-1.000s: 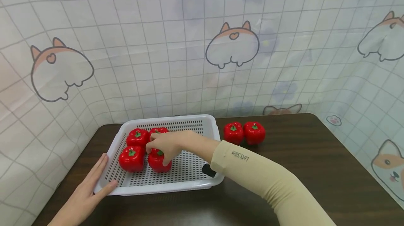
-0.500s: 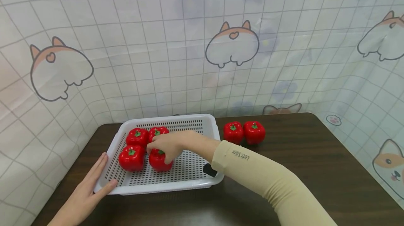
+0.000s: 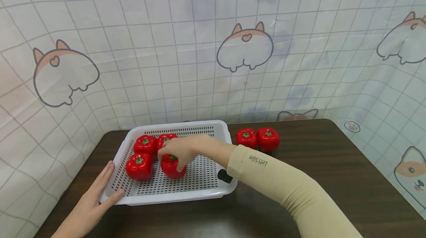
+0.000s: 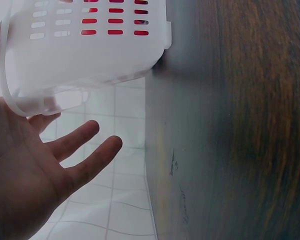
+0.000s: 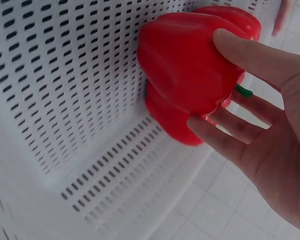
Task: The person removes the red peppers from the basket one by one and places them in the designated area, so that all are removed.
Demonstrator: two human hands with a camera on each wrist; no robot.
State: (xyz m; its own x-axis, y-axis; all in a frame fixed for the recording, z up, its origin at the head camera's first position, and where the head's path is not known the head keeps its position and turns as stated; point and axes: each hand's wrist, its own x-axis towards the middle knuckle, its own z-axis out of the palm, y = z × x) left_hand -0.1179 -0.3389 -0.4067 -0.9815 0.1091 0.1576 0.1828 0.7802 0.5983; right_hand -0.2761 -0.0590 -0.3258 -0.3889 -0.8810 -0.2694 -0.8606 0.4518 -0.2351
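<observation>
In the head view a white perforated plastic basket (image 3: 173, 196) holds several glossy red bell peppers with green stems. My right hand (image 3: 179, 150) grips the front-right bell pepper (image 3: 170, 170) from above; the right wrist view shows thumb and fingers on either side of this pepper (image 5: 185, 60). To its left sits another bell pepper (image 3: 139, 167), with a back-left bell pepper (image 3: 145, 144) behind that one. The back-right bell pepper (image 3: 164, 139) is partly hidden by my right hand. My left hand (image 3: 90, 203) rests at the basket's front-left corner, fingers straight along the outside.
Two more red peppers, one (image 3: 246, 138) beside the other (image 3: 268, 139), stand on the dark wooden table (image 3: 319, 164) right of the basket. A white grid-patterned cloth (image 3: 199, 82) with corgi drawings hangs behind. A black patch (image 3: 224, 176) shows by the right wrist.
My right hand has shifted slightly right with the front-right bell pepper, widening its gap from the front-left one. My left hand and the basket stay put.
</observation>
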